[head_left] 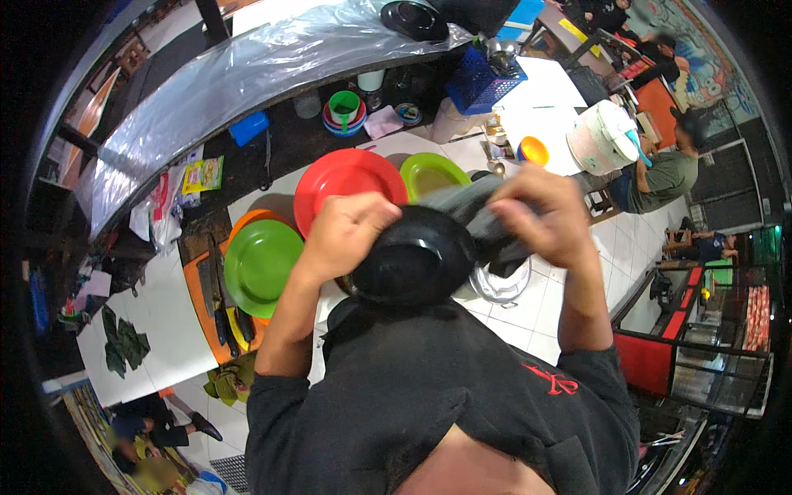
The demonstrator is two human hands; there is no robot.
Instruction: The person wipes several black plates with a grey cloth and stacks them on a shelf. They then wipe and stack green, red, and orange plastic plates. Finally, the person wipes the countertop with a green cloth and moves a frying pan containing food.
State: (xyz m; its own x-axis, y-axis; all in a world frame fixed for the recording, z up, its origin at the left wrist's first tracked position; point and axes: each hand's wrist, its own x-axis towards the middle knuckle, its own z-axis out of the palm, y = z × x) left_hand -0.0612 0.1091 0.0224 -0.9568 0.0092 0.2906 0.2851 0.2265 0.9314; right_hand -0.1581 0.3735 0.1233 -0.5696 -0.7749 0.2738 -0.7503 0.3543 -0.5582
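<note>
My left hand (351, 235) grips the left rim of a black plate (417, 260), held tilted in front of my chest. In my right hand (544, 214), blurred by motion, is a dark grey cloth (466, 205) that stretches toward the plate's upper right edge. Whether cloth and plate touch, I cannot tell. Just beyond the plate sit a large red plate (338, 175) and a light green plate (436, 175). Left of my left forearm, a green plate (264, 268) overlaps an orange plate (254, 217).
An orange cutting board (200, 289) with knives lies at the left. Farther back are stacked bowls with a green cup (343, 107), a blue basket (472, 87) and an orange bowl (535, 151). A white drink cooler (601, 142) stands at right, near a seated person (667, 169).
</note>
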